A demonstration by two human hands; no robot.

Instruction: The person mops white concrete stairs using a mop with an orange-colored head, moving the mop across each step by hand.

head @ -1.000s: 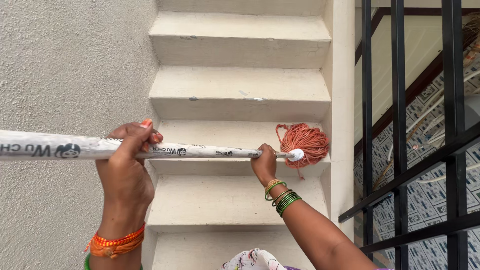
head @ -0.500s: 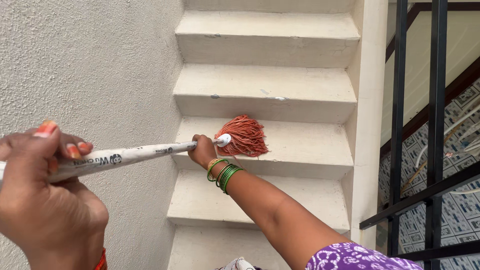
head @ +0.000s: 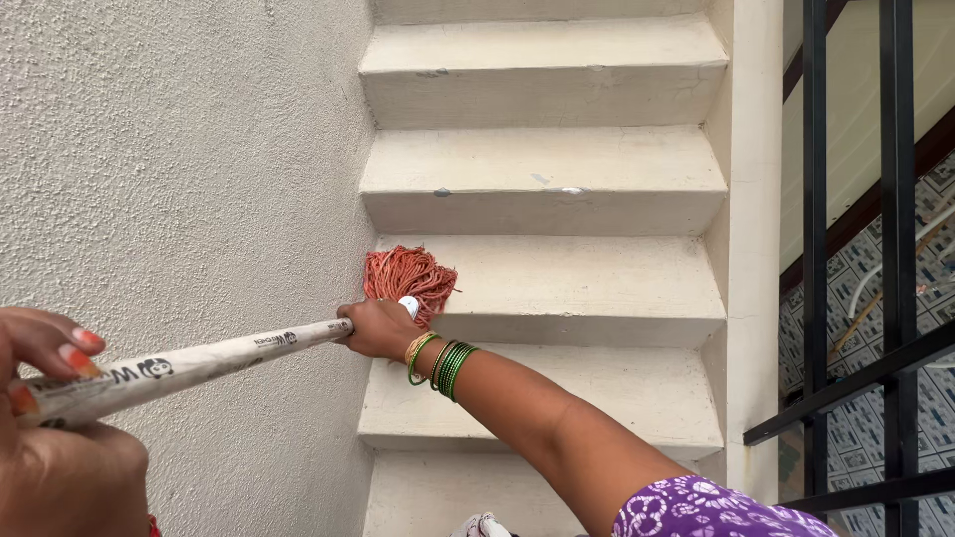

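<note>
I hold a mop with a white handle (head: 199, 360) and an orange string head (head: 406, 276). My right hand (head: 376, 328) grips the handle just behind the head, green and gold bangles on the wrist. At the lower left, close to the camera, my left hand (head: 55, 438) is closed around the handle's upper end. The mop head rests on a cream stair tread (head: 587, 278), pressed into the corner where the step meets the left wall.
Cream concrete steps (head: 542, 164) rise ahead. A rough plastered wall (head: 179, 179) closes the left side. A low cream side wall (head: 753, 229) borders the stairs on the right, with black metal railing bars (head: 895, 249) and patterned floor tiles beyond.
The mop head has swept left along the same step, from the right edge to the left wall corner. Both hands moved left with the handle.
</note>
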